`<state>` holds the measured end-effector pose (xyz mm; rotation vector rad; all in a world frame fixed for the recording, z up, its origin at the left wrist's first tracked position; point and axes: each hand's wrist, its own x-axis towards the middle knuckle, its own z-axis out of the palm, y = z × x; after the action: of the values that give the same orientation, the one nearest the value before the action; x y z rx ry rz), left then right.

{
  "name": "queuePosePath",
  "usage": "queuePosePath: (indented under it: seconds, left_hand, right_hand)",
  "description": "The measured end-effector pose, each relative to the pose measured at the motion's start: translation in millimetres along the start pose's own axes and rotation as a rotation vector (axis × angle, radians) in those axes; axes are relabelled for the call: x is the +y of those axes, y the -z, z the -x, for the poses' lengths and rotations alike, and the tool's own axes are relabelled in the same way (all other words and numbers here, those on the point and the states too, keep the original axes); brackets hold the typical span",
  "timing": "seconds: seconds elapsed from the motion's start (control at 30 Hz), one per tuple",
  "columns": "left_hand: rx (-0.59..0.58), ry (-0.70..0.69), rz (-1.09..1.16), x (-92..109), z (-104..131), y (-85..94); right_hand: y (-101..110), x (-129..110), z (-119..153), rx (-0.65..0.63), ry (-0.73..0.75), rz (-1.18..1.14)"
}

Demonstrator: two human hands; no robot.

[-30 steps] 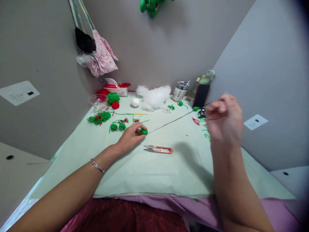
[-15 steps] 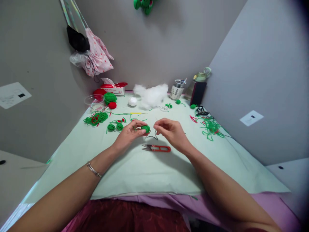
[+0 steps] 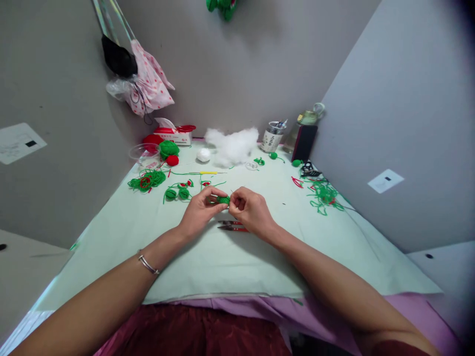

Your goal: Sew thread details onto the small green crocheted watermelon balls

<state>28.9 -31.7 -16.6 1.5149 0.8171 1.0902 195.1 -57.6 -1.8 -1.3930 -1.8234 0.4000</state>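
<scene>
My left hand (image 3: pixel 202 207) is closed around a small green crocheted piece (image 3: pixel 223 200), pinched between thumb and fingers. Right against that piece, my right hand (image 3: pixel 249 209) has its fingertips pressed together on a thin needle (image 3: pixel 232 191), whose tip barely shows above the fingers. The dark thread is mostly hidden by the hands. Below them lie red-handled thread snips (image 3: pixel 232 226), the handle partly covered by my right hand. To the left of my left hand are green crocheted balls (image 3: pixel 170 194) and small green-and-red pieces (image 3: pixel 186 184).
White stuffing (image 3: pixel 233 147) sits at the back, beside a white ball (image 3: pixel 203 155). A yellow crochet hook (image 3: pixel 208 173) lies in front. Yarn tangles (image 3: pixel 147 180) are at left, more green scraps (image 3: pixel 325 196) at right. A pen tin (image 3: pixel 272 138) and phone (image 3: pixel 305 143) stand at back right.
My right hand has moved left and down to meet the green piece, and now covers the snips' handle. The dark thread that hung between the hands is now mostly out of sight.
</scene>
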Motion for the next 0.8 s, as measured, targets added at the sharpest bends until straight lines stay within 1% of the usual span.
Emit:
queuePosePath:
  seconds: [0.07,0.23,0.3,0.37,0.5,0.57,0.7,0.8]
  left_hand:
    - [0.004,0.028,0.020,1.2,-0.6,0.1]
    - [0.002,0.084,0.109,1.2,-2.6,4.1]
    - [-0.009,0.117,0.181,0.3,-3.6,6.3]
    - [-0.011,0.137,0.214,-0.1,-4.3,7.7]
    - [0.014,0.146,0.168,1.5,-4.0,6.9]
    - [0.022,0.154,0.163,2.1,-3.6,5.9]
    - [0.023,0.149,0.160,0.9,-4.0,5.8]
    - [0.038,0.124,0.103,-1.0,-4.7,5.6]
  right_hand:
    - [-0.2,-2.3,0.5,0.017,0.023,-0.046]
    - [10.1,-5.6,-0.7,-0.035,0.015,-0.177]
    - [13.6,-3.2,-1.6,-0.034,-0.003,-0.178]
    - [14.4,0.6,-2.0,-0.049,0.002,-0.131]
    - [10.2,6.3,-1.3,-0.102,0.053,0.012]
    - [8.4,6.2,-0.9,-0.107,0.069,0.043]
    - [10.6,0.8,-0.2,-0.100,0.073,-0.028]
    - [14.2,-4.1,0.4,-0.086,0.054,-0.124]
